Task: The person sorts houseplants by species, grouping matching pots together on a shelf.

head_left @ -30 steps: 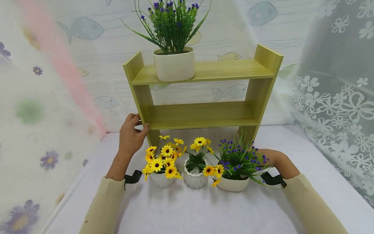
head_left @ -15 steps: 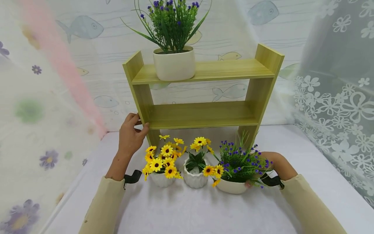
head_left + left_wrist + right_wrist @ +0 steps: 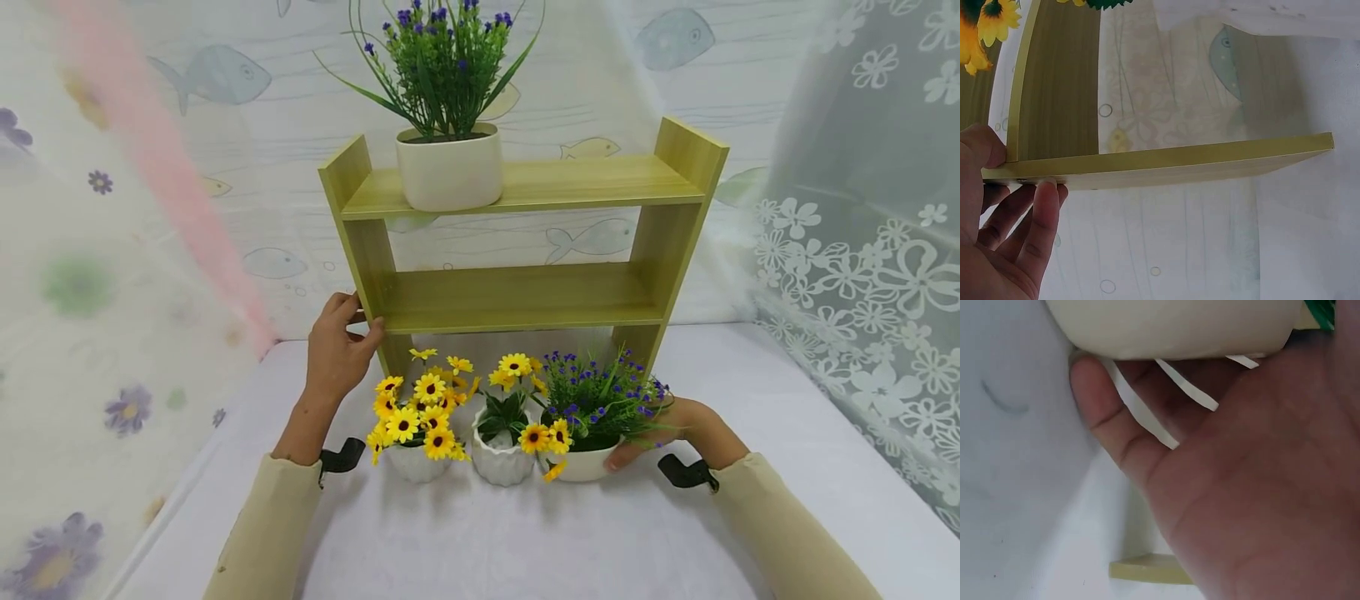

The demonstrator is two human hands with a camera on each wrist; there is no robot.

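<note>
A two-tier wooden shelf [image 3: 517, 300] stands on the table. My left hand [image 3: 335, 346] pinches its left side panel [image 3: 1166, 164] near the lower board, thumb in front and fingers along the outer face. My right hand [image 3: 660, 429] holds the right end of a cream oval flowerpot [image 3: 581, 467] with small purple flowers. Its thumb shows at the pot's front in the head view; in the right wrist view the other fingers [image 3: 1094, 394] lie against the pot. Left of it stand two ribbed white pots [image 3: 504, 462] with yellow daisies [image 3: 429, 388].
Another cream oval pot [image 3: 452, 171] with purple flowers sits on the left part of the shelf's top board. A white cloth covers the table [image 3: 480, 542]. Patterned curtains hang at the back and sides, with white lace flowers [image 3: 885, 321] on the right.
My right hand has moved from behind the purple flowers to the pot's right end, its thumb now in front. The pot has shifted left, beside the daisies. My left hand has stayed put.
</note>
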